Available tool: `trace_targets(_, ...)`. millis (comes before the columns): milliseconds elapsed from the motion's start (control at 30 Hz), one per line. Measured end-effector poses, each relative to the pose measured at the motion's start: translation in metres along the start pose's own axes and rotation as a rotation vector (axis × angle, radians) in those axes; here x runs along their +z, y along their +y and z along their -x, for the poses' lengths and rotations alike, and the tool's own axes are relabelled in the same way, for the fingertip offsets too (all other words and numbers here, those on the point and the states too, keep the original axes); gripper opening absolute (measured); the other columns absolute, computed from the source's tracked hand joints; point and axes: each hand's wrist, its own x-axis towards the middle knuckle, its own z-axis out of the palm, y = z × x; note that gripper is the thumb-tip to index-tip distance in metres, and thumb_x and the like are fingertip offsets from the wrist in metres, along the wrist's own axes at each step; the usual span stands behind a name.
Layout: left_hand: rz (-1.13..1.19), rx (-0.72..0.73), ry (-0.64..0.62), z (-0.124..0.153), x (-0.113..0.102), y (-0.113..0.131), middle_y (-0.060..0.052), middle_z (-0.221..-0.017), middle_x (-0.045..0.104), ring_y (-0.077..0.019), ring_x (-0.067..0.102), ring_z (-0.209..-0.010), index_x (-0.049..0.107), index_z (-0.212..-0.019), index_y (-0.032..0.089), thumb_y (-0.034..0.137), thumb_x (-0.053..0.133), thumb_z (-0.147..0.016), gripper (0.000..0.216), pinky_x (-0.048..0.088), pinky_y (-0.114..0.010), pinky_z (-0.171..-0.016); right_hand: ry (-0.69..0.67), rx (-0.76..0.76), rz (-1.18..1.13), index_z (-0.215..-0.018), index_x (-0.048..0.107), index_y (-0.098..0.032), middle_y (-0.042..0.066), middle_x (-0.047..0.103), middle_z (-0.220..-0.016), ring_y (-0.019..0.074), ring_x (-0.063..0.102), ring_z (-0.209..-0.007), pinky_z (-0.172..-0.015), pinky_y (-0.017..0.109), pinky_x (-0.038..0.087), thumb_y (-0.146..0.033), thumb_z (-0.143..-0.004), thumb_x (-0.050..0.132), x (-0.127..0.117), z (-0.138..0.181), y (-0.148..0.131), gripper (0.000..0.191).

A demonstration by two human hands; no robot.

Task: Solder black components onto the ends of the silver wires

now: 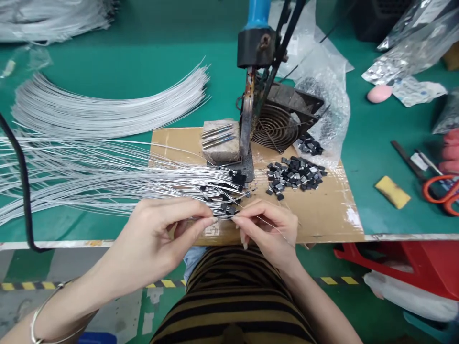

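Observation:
My left hand (161,229) is closed in a pinch on a thin white wire (223,219). Just to its right, my right hand (268,227) pinches near the same wire's end; a thin strand (267,222) runs back across its fingers. Whether that strand belongs to the same wire I cannot tell. Beyond the fingertips, a bundle of white wires (143,179) lies with small black connectors (237,177) at its right ends. Above them a blue-handled soldering iron (247,105) points down in a stand. A heap of loose black connectors (296,174) lies right of it.
Cardboard (322,220) covers part of the green table. A block with metal tips (220,145) and a fan (278,126) stand near the iron. Another wire bundle (111,112) lies behind. Orange-handled scissors (439,188), a yellow sponge (392,192) and plastic bags (326,95) are rightward.

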Motion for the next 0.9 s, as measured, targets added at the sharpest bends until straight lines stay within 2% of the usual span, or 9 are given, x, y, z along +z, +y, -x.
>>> trace_targets(100,0.035,-0.032,-0.067,0.000,-0.003,0.003,0.003,-0.073,0.067,-0.0100,0.056,-0.061,0.074,-0.091,0.022,0.025,0.063,-0.101,0.016,0.040,-0.024,-0.056,-0.023,0.007,-0.060,-0.082,0.079,-0.019,-0.002,0.071,-0.071,0.0077,0.063,-0.044,-0.040,0.017,0.050,-0.008,-0.081,0.086,-0.001,-0.001,0.000,0.013)
trace_targets(200,0.083,-0.076,-0.133,-0.005,-0.006,0.002,0.004,-0.065,0.060,-0.0089,0.045,-0.055,0.074,-0.089,0.021,0.028,0.061,-0.102,0.020,0.032,-0.024,-0.051,-0.063,0.004,-0.044,-0.082,0.078,-0.020,-0.003,0.069,-0.071,0.0073,0.062,-0.044,-0.041,0.017,0.049,-0.008,-0.082,0.084,-0.004,-0.001,0.000,0.013)
trace_targets(333,0.172,-0.173,-0.288,-0.018,-0.007,-0.001,0.005,-0.061,0.056,-0.0082,0.036,-0.052,0.074,-0.088,0.019,0.033,0.058,-0.103,0.026,0.027,-0.024,-0.049,-0.107,-0.098,0.165,-0.084,0.076,-0.021,-0.003,0.068,-0.070,0.0081,0.061,-0.051,-0.047,0.019,0.047,-0.009,-0.087,0.081,-0.014,0.002,-0.001,0.013)
trace_targets(433,0.242,-0.122,-0.350,-0.030,-0.006,-0.004,0.003,-0.069,0.064,-0.0077,0.044,-0.059,0.074,-0.086,0.016,0.029,0.061,-0.100,0.023,0.032,-0.021,-0.056,-0.092,-0.145,0.293,-0.087,0.076,-0.022,-0.001,0.069,-0.073,0.0092,0.061,-0.056,-0.051,0.020,0.047,-0.009,-0.090,0.077,-0.020,0.004,0.000,0.013)
trace_targets(500,0.272,-0.060,-0.350,-0.036,-0.005,-0.006,0.005,-0.065,0.061,-0.0067,0.044,-0.059,0.074,-0.082,0.015,0.025,0.065,-0.097,0.020,0.032,-0.020,-0.056,-0.051,-0.137,0.302,-0.083,0.074,-0.021,-0.002,0.067,-0.069,0.0088,0.060,-0.054,-0.050,0.020,0.045,-0.012,-0.090,0.078,-0.022,0.005,0.001,0.012)
trace_targets(600,0.260,-0.014,-0.290,-0.041,-0.002,-0.009,0.006,-0.064,0.059,-0.0055,0.043,-0.056,0.074,-0.079,0.016,0.020,0.066,-0.090,0.015,0.034,-0.020,-0.056,-0.028,-0.031,0.284,-0.079,0.073,-0.020,-0.003,0.062,-0.060,0.0091,0.056,-0.049,-0.048,0.020,0.043,-0.020,-0.091,0.079,-0.024,0.007,0.004,0.013)
trace_targets(733,0.133,0.026,-0.201,-0.040,0.004,-0.008,0.007,-0.060,0.057,-0.0065,0.042,-0.053,0.075,-0.077,0.019,0.023,0.065,-0.086,0.013,0.036,-0.023,-0.059,0.041,0.095,0.254,-0.078,0.070,-0.019,-0.003,0.058,-0.058,0.0089,0.053,-0.047,-0.045,0.020,0.041,-0.029,-0.090,0.081,-0.024,0.010,0.007,0.019)
trace_targets(833,0.008,0.039,-0.162,-0.036,0.010,-0.006,0.002,-0.065,0.066,-0.0110,0.053,-0.059,0.073,-0.078,0.018,0.022,0.061,-0.090,0.017,0.037,-0.028,-0.062,0.082,0.097,0.302,-0.081,0.069,-0.019,-0.003,0.057,-0.061,0.0089,0.053,-0.051,-0.050,0.021,0.042,-0.032,-0.090,0.081,-0.021,0.009,0.005,0.019)
trace_targets(900,-0.037,0.050,-0.161,-0.033,0.015,-0.003,-0.005,-0.080,0.073,-0.0162,0.062,-0.071,0.074,-0.088,0.015,0.019,0.055,-0.095,0.020,0.039,-0.031,-0.067,0.091,0.066,0.349,-0.083,0.069,-0.019,-0.004,0.056,-0.060,0.0086,0.052,-0.051,-0.051,0.021,0.041,-0.031,-0.092,0.079,-0.017,0.008,0.003,0.018)
